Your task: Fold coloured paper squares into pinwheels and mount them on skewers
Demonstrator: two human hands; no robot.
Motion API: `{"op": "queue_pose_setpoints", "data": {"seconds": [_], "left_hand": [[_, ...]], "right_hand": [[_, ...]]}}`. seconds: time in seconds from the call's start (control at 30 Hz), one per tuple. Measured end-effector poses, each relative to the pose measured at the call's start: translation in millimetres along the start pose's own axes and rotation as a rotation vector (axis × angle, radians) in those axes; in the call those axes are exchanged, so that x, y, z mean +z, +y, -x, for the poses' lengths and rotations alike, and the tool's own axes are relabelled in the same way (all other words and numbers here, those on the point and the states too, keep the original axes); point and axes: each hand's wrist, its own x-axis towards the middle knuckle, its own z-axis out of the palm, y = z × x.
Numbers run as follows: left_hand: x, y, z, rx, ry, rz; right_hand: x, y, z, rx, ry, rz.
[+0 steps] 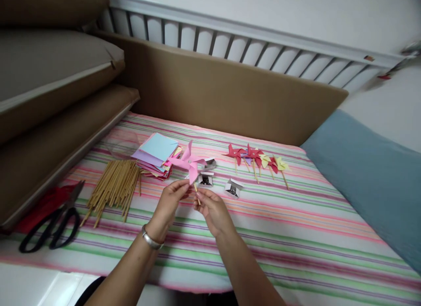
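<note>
A pink paper pinwheel [190, 162] is held up in front of me, its blades spread around a small centre. My left hand [173, 199] pinches its lower blade with thumb and fingertips. Close beside, my right hand [213, 208] is closed on a short visible length of thin wooden stick [197, 193]. The stick's upper end comes near the pinwheel's lower blade; whether they are joined I cannot tell. Just behind my hands, an opened small white box [205, 179] holds dark metal pieces. Left of the pinwheel lies a stack of coloured paper squares [158, 148], light blue on top.
Bundled wooden sticks [113, 185] lie left, beside black-handled scissors [59, 222] and red material [46, 205]. Several finished pinwheels [254, 153] rest at right on the striped cloth [296, 218]. Another small box [233, 188] stands nearer. Brown boards [223, 91] border the back and left.
</note>
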Motion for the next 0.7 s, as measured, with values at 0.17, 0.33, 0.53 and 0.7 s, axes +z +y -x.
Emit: {"op": "queue_pose_setpoints", "data": {"seconds": [0.17,0.33,0.53,0.7], "left_hand": [[-0.8,4,-1,-0.054,-0.039,0.101],[-6.5,12,-2,-0.065,0.02,0.123],[-4.1,14,0,-0.093,-0.039,0.097],[6.6,4,3,-0.101,-0.119,0.045]], "right_hand": [[16,21,3,-0.006,-0.006,-0.011],[13,16,-1,-0.076,-0.013,0.127],[4,3,-9,-0.176,0.077,0.057],[5,2,-15,-0.195,0.055,-0.112]]}}
